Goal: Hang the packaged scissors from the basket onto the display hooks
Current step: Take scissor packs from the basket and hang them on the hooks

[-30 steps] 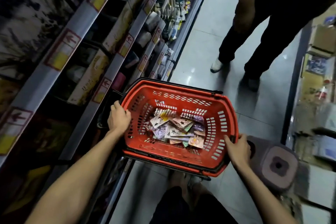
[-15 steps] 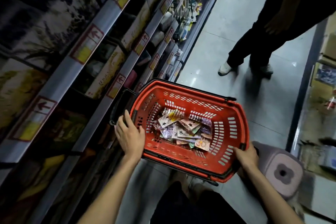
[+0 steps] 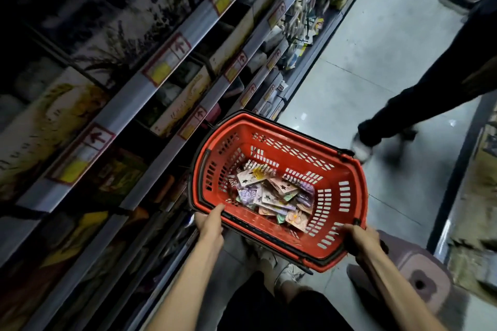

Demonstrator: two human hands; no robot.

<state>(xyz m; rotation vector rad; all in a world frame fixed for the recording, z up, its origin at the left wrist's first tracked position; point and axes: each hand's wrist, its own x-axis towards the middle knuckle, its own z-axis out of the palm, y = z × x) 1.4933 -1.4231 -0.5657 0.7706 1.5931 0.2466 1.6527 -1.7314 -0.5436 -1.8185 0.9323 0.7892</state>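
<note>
- Red basket [image 3: 242,137] held over the aisle floor; shelves [image 3: 129,105] at its 9 o'clock.
- Left hand [image 3: 211,226] grips the rim at the basket's 7 o'clock, thumb on top.
- Right hand [image 3: 361,242] curled over the rim at 4 o'clock.
- Packaged scissors [image 3: 271,196] heaped loose on the basket floor.

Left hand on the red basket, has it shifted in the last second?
Yes. The left hand slid back toward the person, from the end of the basket facing the shelves to its near corner.
</note>
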